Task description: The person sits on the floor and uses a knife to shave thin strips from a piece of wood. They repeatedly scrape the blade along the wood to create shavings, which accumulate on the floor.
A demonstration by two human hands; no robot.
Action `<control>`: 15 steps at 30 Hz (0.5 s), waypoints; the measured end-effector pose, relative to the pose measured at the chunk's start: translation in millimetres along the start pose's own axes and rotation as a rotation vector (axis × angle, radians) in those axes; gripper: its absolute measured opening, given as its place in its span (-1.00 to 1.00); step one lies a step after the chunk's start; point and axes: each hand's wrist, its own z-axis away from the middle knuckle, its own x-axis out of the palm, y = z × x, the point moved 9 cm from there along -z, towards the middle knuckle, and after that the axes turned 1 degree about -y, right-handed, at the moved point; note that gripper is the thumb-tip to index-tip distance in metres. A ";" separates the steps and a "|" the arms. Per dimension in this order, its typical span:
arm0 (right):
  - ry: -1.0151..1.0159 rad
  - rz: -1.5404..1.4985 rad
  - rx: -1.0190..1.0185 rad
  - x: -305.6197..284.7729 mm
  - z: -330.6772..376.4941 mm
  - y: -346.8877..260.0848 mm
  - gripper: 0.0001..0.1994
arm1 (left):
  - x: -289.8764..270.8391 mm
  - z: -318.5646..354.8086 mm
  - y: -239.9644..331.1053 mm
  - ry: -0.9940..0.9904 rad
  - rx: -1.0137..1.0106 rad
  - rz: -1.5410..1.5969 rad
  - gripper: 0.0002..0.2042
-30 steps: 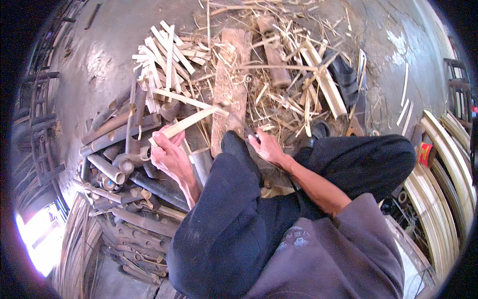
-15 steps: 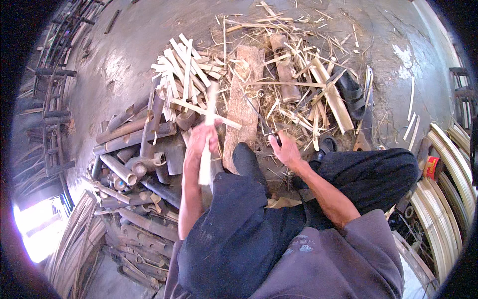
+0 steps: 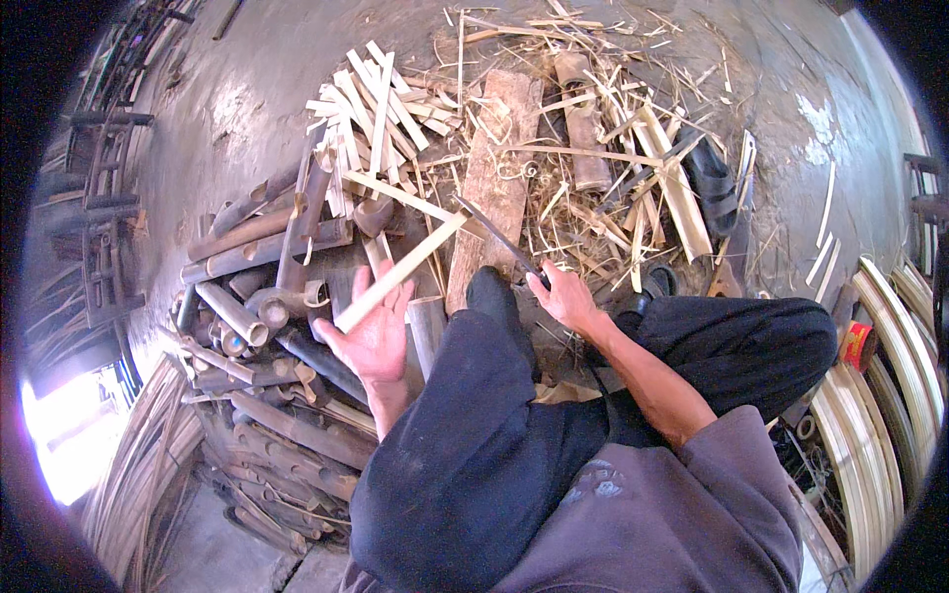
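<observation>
Left hand (image 3: 379,343) now turned palm-up, spread beneath pale strip (image 3: 400,275), right hand (image 3: 567,299) clasping knife (image 3: 502,238)

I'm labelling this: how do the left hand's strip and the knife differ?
The strip is pale, the knife dark. The strip slants up-right, the knife up-left. The strip lies across the open left hand; the right hand grips the knife. Both are long and narrow.

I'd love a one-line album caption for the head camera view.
A pale strip lies across the open left hand while the right hand grips a knife by a shaving-strewn plank.
</observation>
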 end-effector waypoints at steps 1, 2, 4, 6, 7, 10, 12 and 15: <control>-0.001 0.001 0.001 0.4 -0.3 -0.4 -0.61 | -0.2 0.8 7.6 0.043 0.122 -0.033 0.05; -0.012 0.006 -0.008 4.5 -1.1 -1.7 -0.61 | 9.8 2.8 11.0 0.149 0.258 -0.115 0.06; -0.002 0.023 -0.019 7.4 -1.5 1.4 -0.60 | 14.4 -3.2 14.6 0.174 0.451 -0.216 -0.10; 0.027 0.042 -0.042 4.8 -2.3 -3.7 -0.58 | 12.2 -13.6 17.3 0.360 0.453 -0.754 -0.25; -0.013 0.007 -0.021 7.9 -1.4 -3.0 -0.57 | 13.7 -16.1 19.4 0.450 0.444 -1.025 -0.33; -0.111 -0.059 0.015 8.8 6.1 -31.2 -0.52 | 17.9 -25.2 14.8 0.469 0.365 -1.115 -0.48; -0.147 -0.112 -0.138 7.4 18.5 -91.6 -0.61 | 24.0 -22.3 11.5 0.454 0.358 -1.148 -0.49; -0.021 -0.140 -0.182 17.1 8.0 -72.3 -0.62 | 38.2 -25.7 -7.0 0.468 0.374 -1.142 -0.50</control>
